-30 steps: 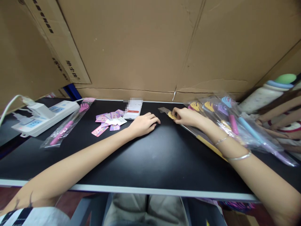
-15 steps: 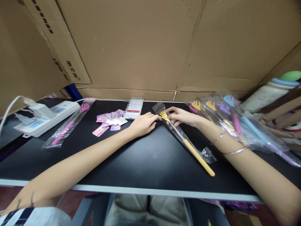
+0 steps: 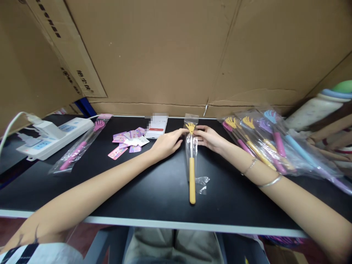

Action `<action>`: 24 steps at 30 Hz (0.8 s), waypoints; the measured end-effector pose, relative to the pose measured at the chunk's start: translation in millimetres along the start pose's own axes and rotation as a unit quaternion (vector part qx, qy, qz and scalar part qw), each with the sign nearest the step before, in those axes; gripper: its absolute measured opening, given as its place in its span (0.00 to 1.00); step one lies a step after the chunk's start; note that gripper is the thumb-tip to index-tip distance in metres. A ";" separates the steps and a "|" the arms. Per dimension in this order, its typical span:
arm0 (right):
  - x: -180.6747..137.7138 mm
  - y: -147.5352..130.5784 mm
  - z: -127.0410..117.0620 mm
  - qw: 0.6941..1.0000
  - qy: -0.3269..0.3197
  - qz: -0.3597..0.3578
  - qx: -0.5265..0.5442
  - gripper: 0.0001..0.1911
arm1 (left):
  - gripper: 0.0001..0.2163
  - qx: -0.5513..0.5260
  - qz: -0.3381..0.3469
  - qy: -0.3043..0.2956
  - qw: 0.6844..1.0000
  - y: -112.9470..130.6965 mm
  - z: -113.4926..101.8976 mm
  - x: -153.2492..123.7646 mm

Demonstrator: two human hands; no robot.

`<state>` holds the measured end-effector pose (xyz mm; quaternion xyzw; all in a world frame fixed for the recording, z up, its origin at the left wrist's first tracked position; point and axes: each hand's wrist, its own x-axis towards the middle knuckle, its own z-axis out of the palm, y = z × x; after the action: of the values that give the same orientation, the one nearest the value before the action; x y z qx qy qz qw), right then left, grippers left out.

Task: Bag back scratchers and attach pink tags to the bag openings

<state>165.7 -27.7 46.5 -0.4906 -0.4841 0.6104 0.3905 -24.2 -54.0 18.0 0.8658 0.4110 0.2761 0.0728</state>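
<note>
Toward the far edge of the bench [image 3: 154, 190], about halfway along its length, the hand-shaped head of a yellow back scratcher [image 3: 192, 179] is flanked by both hands. The scratcher is laid almost square to the near edge, its handle pointed that way, and its head is enclosed in a clear sleeve [image 3: 191, 118]. Film is crumpled to the right of the handle, whose tip seems to be left uncovered, though this cannot be told for certain through such clear plastic.

The step in hand is judged to be the straightening and steadying of the sleeved scratcher from its head end. For the next move, a light fingertip hold on both sides of the film would be called for, so that the sleeve is not dragged askew and the handle is not swung aside.

By the left hand [image 3: 167, 143], its fingers gently bent and set close together, the sleeve's left side is met at the fingertips. By the right hand [image 3: 209, 138], its fingers more loosely parted, the right side is touched near the head. The hands are separated by little more than the scratcher's head; whether the film is pinched by either cannot be told.

Toward the bench's right end, other bagged scratchers [image 3: 281, 143] are heaped.
</note>
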 end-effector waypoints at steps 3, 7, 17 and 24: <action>2.7 1.5 -4.6 0.996 -0.007 -0.038 -0.078 0.15 | 0.17 0.037 -0.003 -0.010 0.999 1.0 -1.0 -0.5; 11.6 3.1 -18.3 0.951 -0.012 -0.120 -0.285 0.17 | 0.14 0.116 0.014 -0.018 0.993 0.9 0.3 -0.2; 12.9 0.4 -28.7 0.811 0.020 -0.166 -0.560 0.11 | 0.13 0.170 0.065 0.008 0.983 1.0 0.6 -0.6; 8.0 -1.0 -27.6 0.763 0.024 -0.187 -0.618 0.10 | 0.12 0.161 0.096 0.043 0.981 -2.7 3.8 0.5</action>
<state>191.0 -14.0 44.4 -0.5400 -0.8290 0.0812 0.1207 -23.7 -51.4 14.1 0.8891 0.3676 0.2484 -0.1123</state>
